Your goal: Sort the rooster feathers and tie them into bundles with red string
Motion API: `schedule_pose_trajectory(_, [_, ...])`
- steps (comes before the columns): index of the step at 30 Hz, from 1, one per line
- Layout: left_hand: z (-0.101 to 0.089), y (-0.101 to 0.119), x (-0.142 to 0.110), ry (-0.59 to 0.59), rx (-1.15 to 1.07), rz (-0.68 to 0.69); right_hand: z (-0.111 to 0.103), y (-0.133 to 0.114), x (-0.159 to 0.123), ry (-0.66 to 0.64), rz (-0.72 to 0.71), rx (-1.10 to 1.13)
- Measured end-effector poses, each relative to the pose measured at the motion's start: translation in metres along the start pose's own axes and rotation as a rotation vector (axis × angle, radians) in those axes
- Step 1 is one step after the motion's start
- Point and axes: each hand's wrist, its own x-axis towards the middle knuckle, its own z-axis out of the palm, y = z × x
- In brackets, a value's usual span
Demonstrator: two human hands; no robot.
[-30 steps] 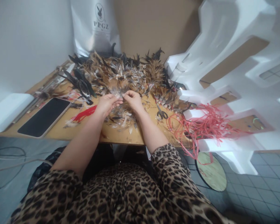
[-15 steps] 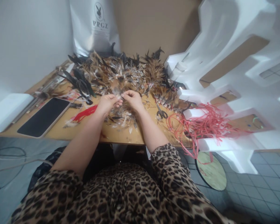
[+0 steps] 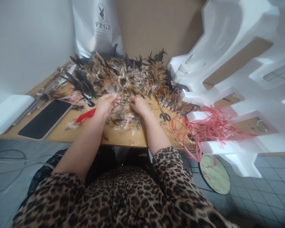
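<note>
A big heap of brown, black and white feathers (image 3: 125, 74) covers the far half of a wooden table (image 3: 123, 137). My left hand (image 3: 106, 104) is closed on a small bunch of pale feathers (image 3: 112, 92) at the heap's near edge. My right hand (image 3: 139, 105) is a short way to its right, fingers curled down into the loose feathers; whether it grips any is hidden. Both forearms reach forward over the table edge.
A black phone (image 3: 46, 118) lies at the left, beside a white flat object (image 3: 8, 112). Black scissors (image 3: 164, 115) and a tangle of red bands (image 3: 204, 126) lie right of my hands. White foam packing (image 3: 239, 79) fills the right side. A silver bag (image 3: 97, 27) stands behind.
My hands were pinching together at one bunch of feathers; now they have parted. The left keeps the bunch and the right has dropped into the loose feathers.
</note>
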Motion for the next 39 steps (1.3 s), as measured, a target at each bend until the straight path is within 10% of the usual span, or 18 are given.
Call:
schedule_pose_trajectory(13, [-0.002,-0.005,0.002,-0.035,0.013,0.011,0.005,-0.01,0.001,-0.109,0.132,-0.223])
schedule_pose_trajectory(28, [-0.005,-0.007,0.005,-0.054,-0.046,-0.083,0.009,-0.003,0.01,0.04,0.345,1.285])
schedule_pose_trajectory(39, [-0.002,-0.01,0.001,-0.143,-0.03,-0.206,0.021,-0.024,0.01,0.157,0.201,1.273])
